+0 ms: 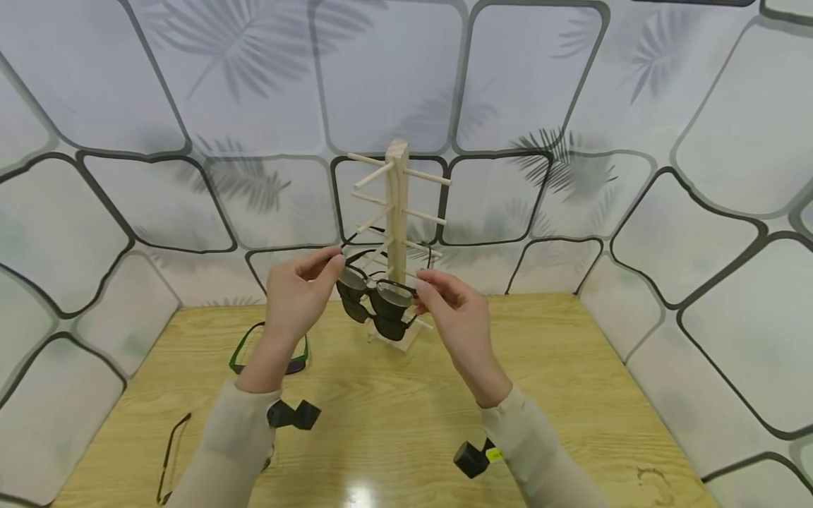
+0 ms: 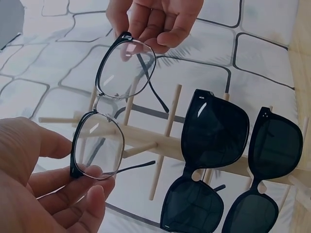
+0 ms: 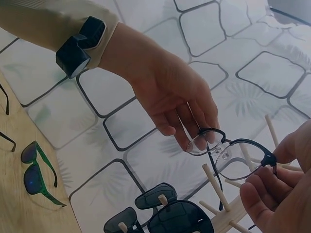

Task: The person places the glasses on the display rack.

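Observation:
Both hands hold a pair of eyeglasses with clear lenses, dark browline tops and thin silver lower rims. My left hand pinches one outer corner between thumb and fingers, and my right hand grips the opposite corner. The temples are unfolded and point toward a wooden peg stand. In the head view the eyeglasses overlap the stand's lower half. Below them, a pair of dark sunglasses and another black pair hang on the stand's pegs.
Green-framed sunglasses lie on the wood-grain table, partly behind my left forearm. Farther forward on the left is a thin dark temple of other glasses, mostly covered by the sleeve. Patterned panels enclose the table's back and sides.

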Available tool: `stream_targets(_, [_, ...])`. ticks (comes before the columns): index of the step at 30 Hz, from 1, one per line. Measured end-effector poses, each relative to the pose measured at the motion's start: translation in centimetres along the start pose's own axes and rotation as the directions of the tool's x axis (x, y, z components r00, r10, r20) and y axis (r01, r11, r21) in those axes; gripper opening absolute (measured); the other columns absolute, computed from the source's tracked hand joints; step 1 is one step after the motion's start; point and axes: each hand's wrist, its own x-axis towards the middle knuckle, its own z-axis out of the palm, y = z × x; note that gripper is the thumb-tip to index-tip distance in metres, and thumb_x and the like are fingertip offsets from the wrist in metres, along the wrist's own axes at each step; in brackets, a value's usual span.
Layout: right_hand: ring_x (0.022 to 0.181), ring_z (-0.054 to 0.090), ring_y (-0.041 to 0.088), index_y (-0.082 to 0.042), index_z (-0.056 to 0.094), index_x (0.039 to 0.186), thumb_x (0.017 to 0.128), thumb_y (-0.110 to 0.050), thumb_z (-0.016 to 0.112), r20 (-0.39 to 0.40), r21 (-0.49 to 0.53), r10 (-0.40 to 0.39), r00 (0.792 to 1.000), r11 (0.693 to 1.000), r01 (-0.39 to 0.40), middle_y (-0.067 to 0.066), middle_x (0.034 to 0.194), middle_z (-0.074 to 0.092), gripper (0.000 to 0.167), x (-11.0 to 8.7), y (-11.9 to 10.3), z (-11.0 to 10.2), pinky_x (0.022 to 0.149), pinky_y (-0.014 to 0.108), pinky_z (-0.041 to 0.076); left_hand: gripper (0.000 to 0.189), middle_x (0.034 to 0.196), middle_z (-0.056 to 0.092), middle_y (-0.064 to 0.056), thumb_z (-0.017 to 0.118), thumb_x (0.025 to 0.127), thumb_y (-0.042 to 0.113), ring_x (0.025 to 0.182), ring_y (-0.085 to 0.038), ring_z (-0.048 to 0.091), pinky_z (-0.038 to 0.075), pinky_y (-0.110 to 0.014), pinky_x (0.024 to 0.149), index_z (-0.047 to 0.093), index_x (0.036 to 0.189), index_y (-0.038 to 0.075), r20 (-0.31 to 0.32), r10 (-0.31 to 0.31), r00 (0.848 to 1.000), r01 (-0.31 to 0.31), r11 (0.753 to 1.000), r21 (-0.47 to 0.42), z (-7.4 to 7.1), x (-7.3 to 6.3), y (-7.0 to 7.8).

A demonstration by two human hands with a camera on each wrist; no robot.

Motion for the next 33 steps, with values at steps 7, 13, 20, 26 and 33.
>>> stream_targets(7, [0.086, 0.075, 0.028, -0.004, 0.075, 0.126, 0.103, -0.008, 0.068, 0.028, 0.018, 0.014, 1.000, 1.000, -0.015, 0.008, 0.097, 0.078, 0.024, 0.5, 0.2, 0.4, 0.081, 0.035, 0.064, 0.036, 0.122, 0.078, -0.015, 0.065, 0.107, 0.030, 0.103, -0.012, 0.072, 0.048, -0.019, 0.071, 0.073, 0.135, 0.010, 0.031, -0.039, 0.999, 0.039, 0.999, -0.003, -0.2, 1.2, -0.5])
stream_targets(13, [0.081, 0.076, 0.017, -0.002, 0.074, 0.128, 0.103, -0.007, 0.068, 0.044, 0.046, 0.014, 0.999, 0.999, -0.016, 0.018, 0.100, 0.079, 0.026, 1.0, 0.7, 0.9, 0.079, 0.031, 0.064, 0.037, 0.124, 0.077, -0.016, 0.063, 0.107, 0.032, 0.108, -0.022, 0.073, 0.053, -0.028, 0.087, 0.073, 0.136, 0.011, 0.033, -0.075, 0.997, 0.076, 0.997, -0.021, -0.1, 2.1, -0.6])
stream_targets(20, [0.083, 0.076, 0.015, 0.000, 0.072, 0.131, 0.102, -0.005, 0.069, 0.048, 0.077, 0.021, 0.999, 0.997, -0.025, 0.008, 0.099, 0.079, 0.029, 1.4, 0.7, 1.4, 0.078, 0.031, 0.065, 0.037, 0.093, 0.078, -0.001, 0.065, 0.106, 0.033, 0.068, 0.001, 0.062, 0.047, -0.021, 0.060, 0.074, 0.133, 0.009, 0.031, -0.078, 0.996, 0.079, 0.996, -0.051, -0.2, 3.0, -1.0])
stream_targets(26, [0.084, 0.076, 0.018, 0.000, 0.070, 0.133, 0.102, -0.007, 0.069, 0.040, 0.075, 0.036, 0.999, 0.996, -0.039, 0.001, 0.098, 0.078, 0.032, 1.7, 0.7, 1.7, 0.078, 0.029, 0.064, 0.038, 0.093, 0.077, -0.003, 0.065, 0.106, 0.031, 0.063, 0.000, 0.060, 0.046, -0.021, 0.057, 0.073, 0.135, 0.008, 0.035, -0.091, 0.995, 0.093, 0.994, -0.050, -0.1, 3.6, -1.3])
stream_targets(33, [0.083, 0.075, 0.017, 0.003, 0.068, 0.136, 0.103, -0.010, 0.069, 0.050, 0.067, 0.036, 0.998, 0.997, -0.040, 0.003, 0.097, 0.078, 0.035, 2.1, 1.1, 2.0, 0.080, 0.030, 0.064, 0.038, 0.104, 0.076, -0.015, 0.063, 0.107, 0.030, 0.065, 0.001, 0.060, 0.049, -0.019, 0.059, 0.071, 0.137, 0.009, 0.039, -0.099, 0.994, 0.101, 0.994, -0.035, 0.0, 4.1, -1.6])
